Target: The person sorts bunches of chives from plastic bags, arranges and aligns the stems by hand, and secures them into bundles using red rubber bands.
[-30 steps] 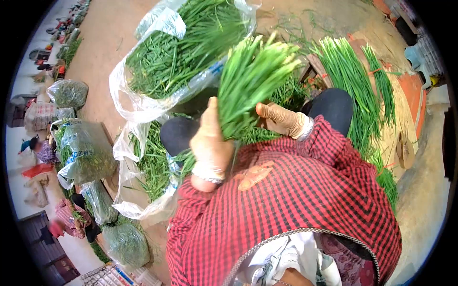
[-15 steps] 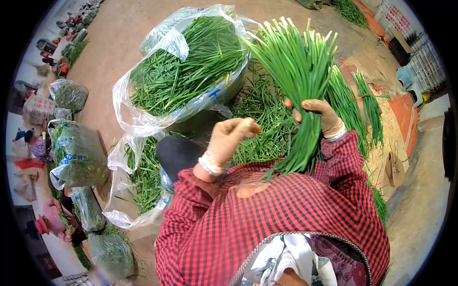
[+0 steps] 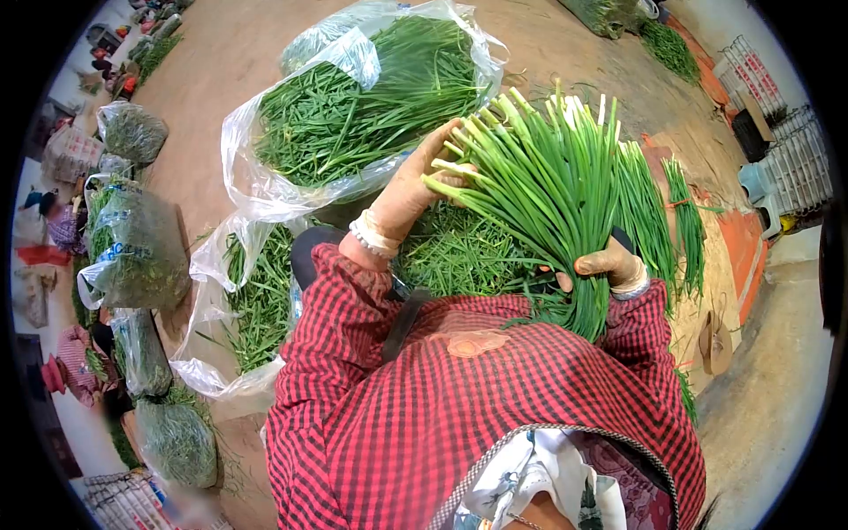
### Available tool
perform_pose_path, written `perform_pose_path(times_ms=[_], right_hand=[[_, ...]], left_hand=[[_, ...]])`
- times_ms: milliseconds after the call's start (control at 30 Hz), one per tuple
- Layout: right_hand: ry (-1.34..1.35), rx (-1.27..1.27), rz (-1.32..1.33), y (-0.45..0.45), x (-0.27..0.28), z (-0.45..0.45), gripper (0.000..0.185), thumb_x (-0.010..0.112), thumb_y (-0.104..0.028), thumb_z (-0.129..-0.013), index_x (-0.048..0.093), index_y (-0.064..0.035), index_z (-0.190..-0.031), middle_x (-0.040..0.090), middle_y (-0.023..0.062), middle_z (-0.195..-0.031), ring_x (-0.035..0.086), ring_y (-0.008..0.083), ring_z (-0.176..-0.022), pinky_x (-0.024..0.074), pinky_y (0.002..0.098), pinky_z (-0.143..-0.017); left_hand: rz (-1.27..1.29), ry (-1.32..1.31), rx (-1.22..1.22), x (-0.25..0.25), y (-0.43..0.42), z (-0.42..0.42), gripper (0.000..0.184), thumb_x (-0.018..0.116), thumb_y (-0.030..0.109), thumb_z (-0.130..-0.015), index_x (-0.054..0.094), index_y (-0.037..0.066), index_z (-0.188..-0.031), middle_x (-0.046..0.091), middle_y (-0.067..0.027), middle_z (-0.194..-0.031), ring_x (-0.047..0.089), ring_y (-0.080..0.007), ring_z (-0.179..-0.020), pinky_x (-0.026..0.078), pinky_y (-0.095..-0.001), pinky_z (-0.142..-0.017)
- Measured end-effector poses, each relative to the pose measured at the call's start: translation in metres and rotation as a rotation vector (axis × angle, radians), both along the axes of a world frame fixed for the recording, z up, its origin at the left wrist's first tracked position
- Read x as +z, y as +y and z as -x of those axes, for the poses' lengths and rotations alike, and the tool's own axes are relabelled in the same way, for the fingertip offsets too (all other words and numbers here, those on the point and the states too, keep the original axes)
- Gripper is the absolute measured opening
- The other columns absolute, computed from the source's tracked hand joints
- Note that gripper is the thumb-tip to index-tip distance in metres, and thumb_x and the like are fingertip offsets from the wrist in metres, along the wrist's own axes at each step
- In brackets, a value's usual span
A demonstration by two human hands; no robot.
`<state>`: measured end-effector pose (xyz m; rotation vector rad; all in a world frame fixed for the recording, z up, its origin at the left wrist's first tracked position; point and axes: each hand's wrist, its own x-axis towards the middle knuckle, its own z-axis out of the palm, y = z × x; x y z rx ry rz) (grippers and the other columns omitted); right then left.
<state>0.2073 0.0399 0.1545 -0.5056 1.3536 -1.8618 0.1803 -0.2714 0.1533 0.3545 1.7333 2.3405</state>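
Observation:
A thick bunch of garlic chives leans upward in front of me, pale cut ends at the top and fanned out. My right hand, in a thin glove, is closed around its lower, leafy part, with the thumb across the front. Against the left edge of the pale ends is my left hand, also gloved, its fingers stretched out and touching the outermost stalks. Some fingertips are hidden behind the stalks. Below the bunch lies a heap of loose green leaves.
A large clear plastic bag full of greens stands ahead. On the right are laid-out chives, a tied bundle and a sandal. Filled bags line the left, where other people sit.
My left hand has moved up and right from beside the bunch to the stalk ends, its fingers extending. The bunch has come lower, its ends spreading left. My right hand still grips it.

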Motion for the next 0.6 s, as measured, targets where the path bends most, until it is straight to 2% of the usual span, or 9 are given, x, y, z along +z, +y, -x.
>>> perform_pose_path(times_ms=[100, 133, 233, 333, 400, 467, 533, 567, 600], right_hand=[[-0.036, -0.031, -0.027, 0.003, -0.001, -0.003, 0.056, 0.075, -0.019, -0.075, 0.053, 0.0063, -0.12, 0.067, 0.0235, -0.098, 0.066, 0.0252, -0.068, 0.0534, 0.0347, -0.061], [-0.03, -0.039, -0.042, 0.003, -0.003, -0.003, 0.056, 0.075, -0.02, -0.075, 0.053, 0.006, -0.12, 0.067, 0.0231, -0.098, 0.066, 0.0244, -0.069, 0.0528, 0.0336, -0.062], [-0.003, -0.021, -0.077, 0.001, -0.004, -0.001, 0.055, 0.074, -0.021, -0.076, 0.053, 0.0048, -0.12, 0.067, 0.0214, -0.096, 0.065, 0.0228, -0.07, 0.0513, 0.0317, -0.063], [0.03, 0.023, -0.123, -0.004, 0.001, -0.002, 0.054, 0.073, -0.022, -0.077, 0.053, 0.0032, -0.12, 0.067, 0.0185, -0.094, 0.065, 0.0213, -0.07, 0.0499, 0.0304, -0.064], [0.037, 0.042, -0.152, -0.004, 0.0, -0.003, 0.054, 0.073, -0.022, -0.077, 0.053, 0.0024, -0.121, 0.066, 0.0169, -0.094, 0.064, 0.0207, -0.07, 0.0493, 0.03, -0.065], [0.046, 0.063, -0.154, 0.002, -0.007, -0.003, 0.056, 0.073, -0.025, -0.079, 0.051, 0.0014, -0.123, 0.066, 0.0146, -0.096, 0.064, 0.02, -0.069, 0.0488, 0.03, -0.064], [0.049, 0.099, -0.176, 0.01, -0.011, -0.003, 0.058, 0.074, -0.025, -0.08, 0.049, 0.0014, -0.125, 0.065, 0.0143, -0.097, 0.064, 0.0199, -0.069, 0.0488, 0.0299, -0.064], [0.053, 0.136, -0.197, 0.013, -0.012, -0.004, 0.06, 0.075, -0.025, -0.08, 0.047, 0.0014, -0.127, 0.064, 0.0141, -0.098, 0.064, 0.0199, -0.07, 0.0489, 0.0298, -0.063], [0.052, 0.136, -0.198, 0.013, -0.009, -0.007, 0.06, 0.075, -0.025, -0.08, 0.047, 0.0014, -0.127, 0.064, 0.0141, -0.098, 0.064, 0.0199, -0.07, 0.0489, 0.0298, -0.063]], left_hand=[[-0.046, -0.054, -0.025, 0.0, -0.007, -0.014, 0.052, 0.063, 0.028, -0.092, 0.047, 0.001, -0.134, 0.06, -0.0046, -0.105, 0.059, -0.0142, -0.087, 0.049, -0.0266, -0.074], [-0.143, -0.062, 0.042, 0.0, -0.004, -0.018, 0.049, 0.065, 0.024, -0.091, 0.049, -0.001, -0.13, 0.061, -0.0053, -0.102, 0.06, -0.0155, -0.085, 0.05, -0.0288, -0.075], [-0.095, -0.092, 0.118, 0.002, 0.002, -0.02, 0.042, 0.065, 0.018, -0.091, 0.054, 0.0, -0.126, 0.061, -0.004, -0.102, 0.06, -0.0141, -0.086, 0.05, -0.028, -0.077], [0.127, 0.105, 0.257, 0.0, 0.007, -0.015, 0.031, 0.063, 0.014, -0.092, 0.059, 0.002, -0.121, 0.063, -0.0035, -0.102, 0.06, -0.0124, -0.087, 0.049, -0.0262, -0.079], [0.612, 0.494, 0.395, -0.004, -0.002, -0.01, 0.023, 0.06, 0.014, -0.094, 0.063, 0.002, -0.114, 0.065, -0.0034, -0.1, 0.06, -0.0106, -0.085, 0.047, -0.0242, -0.078], [0.662, 0.491, 0.418, -0.004, -0.007, -0.011, 0.019, 0.057, 0.013, -0.096, 0.062, 0.001, -0.11, 0.065, -0.0048, -0.094, 0.06, -0.0118, -0.081, 0.047, -0.0244, -0.077], [0.682, 0.308, 0.401, -0.002, -0.014, -0.012, 0.017, 0.053, 0.012, -0.098, 0.063, 0.0, -0.106, 0.065, -0.0057, -0.086, 0.059, -0.0125, -0.078, 0.047, -0.0253, -0.075], [0.478, 0.248, 0.467, -0.013, -0.018, -0.008, 0.02, 0.051, 0.017, -0.1, 0.063, 0.0, -0.101, 0.064, -0.0064, -0.079, 0.059, -0.013, -0.076, 0.047, -0.0268, -0.072], [0.424, 0.154, 0.466, -0.024, -0.031, 0.002, 0.025, 0.047, 0.021, -0.101, 0.063, 0.002, -0.098, 0.064, -0.0066, -0.076, 0.06, -0.0132, -0.076, 0.047, -0.0275, -0.073]])
